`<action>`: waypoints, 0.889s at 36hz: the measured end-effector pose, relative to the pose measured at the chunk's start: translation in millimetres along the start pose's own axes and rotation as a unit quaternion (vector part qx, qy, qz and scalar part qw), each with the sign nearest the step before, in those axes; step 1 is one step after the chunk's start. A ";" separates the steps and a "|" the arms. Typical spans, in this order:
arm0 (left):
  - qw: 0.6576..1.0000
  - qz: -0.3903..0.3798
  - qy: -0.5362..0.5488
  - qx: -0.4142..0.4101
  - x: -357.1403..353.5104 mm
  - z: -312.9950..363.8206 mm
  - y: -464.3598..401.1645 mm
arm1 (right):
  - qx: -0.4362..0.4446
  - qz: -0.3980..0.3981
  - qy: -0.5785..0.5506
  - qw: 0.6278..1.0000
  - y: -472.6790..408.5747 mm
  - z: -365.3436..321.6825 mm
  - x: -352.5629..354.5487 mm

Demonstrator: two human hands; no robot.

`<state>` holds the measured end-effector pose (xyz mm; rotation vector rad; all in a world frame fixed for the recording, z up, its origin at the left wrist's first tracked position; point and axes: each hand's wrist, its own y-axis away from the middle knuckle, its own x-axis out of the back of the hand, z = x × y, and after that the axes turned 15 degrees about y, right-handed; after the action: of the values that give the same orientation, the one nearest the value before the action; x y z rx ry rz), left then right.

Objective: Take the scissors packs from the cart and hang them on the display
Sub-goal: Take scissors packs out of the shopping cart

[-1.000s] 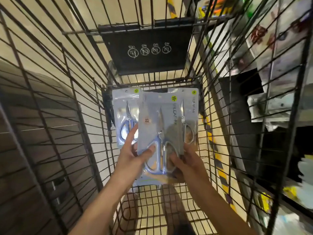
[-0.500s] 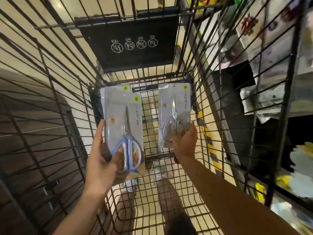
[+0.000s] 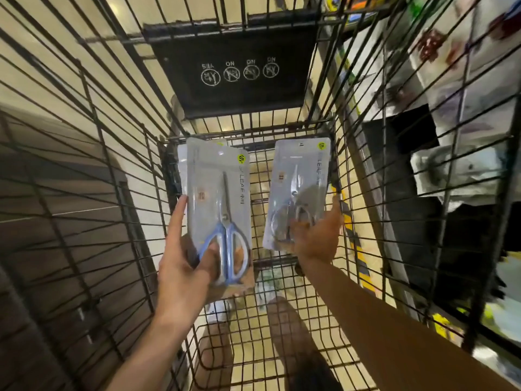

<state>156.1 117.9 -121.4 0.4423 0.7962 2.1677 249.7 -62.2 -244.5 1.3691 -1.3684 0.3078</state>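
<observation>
Two packs of scissors held up inside a black wire cart (image 3: 118,193), one in each hand.

The left hand (image 3: 183,266) is clamped on the blue-handled scissors pack (image 3: 218,210), thumb pressed over the handle loops and fingers behind; a second pack edge shows directly behind it, and whether the hand grips that one too cannot be told. The right hand (image 3: 315,235) is closed on the lower end of the silver scissors pack (image 3: 298,190), which is blurred and tilts slightly. The two packs stand upright and apart, above the cart's mesh floor and in front of its far wall, where a black placard (image 3: 234,66) carries four round symbols. Blurred shelves of goods (image 3: 456,153) lie outside the cart's right side.
</observation>
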 end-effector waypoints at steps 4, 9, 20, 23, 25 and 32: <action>1.000 -0.010 0.011 0.005 -2.9 6.0 6.7 | 0.038 -0.061 -0.013 0.997 4.6 -2.6 2.3; 1.000 -0.014 0.017 -0.009 1.0 14.9 23.7 | 0.064 -0.110 -0.046 0.991 14.7 -3.4 17.2; 0.990 -0.074 -0.034 -0.116 35.5 111.7 102.9 | 0.116 -0.174 -0.224 0.952 123.1 -16.6 134.5; 0.983 -0.098 -0.038 -0.153 49.3 147.6 137.4 | 0.133 -0.170 -0.223 0.951 160.1 -28.5 185.2; 0.979 -0.113 -0.035 -0.168 60.6 168.0 160.3 | 0.123 -0.146 -0.229 0.955 188.2 -27.1 214.3; 0.957 -0.183 -0.071 -0.213 97.9 213.8 222.9 | 0.145 -0.040 -0.305 0.940 306.9 -14.2 305.8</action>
<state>85.9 164.5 191.4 0.2039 0.2858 1.8628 95.4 -122.4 156.1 1.8592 -1.8159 0.0188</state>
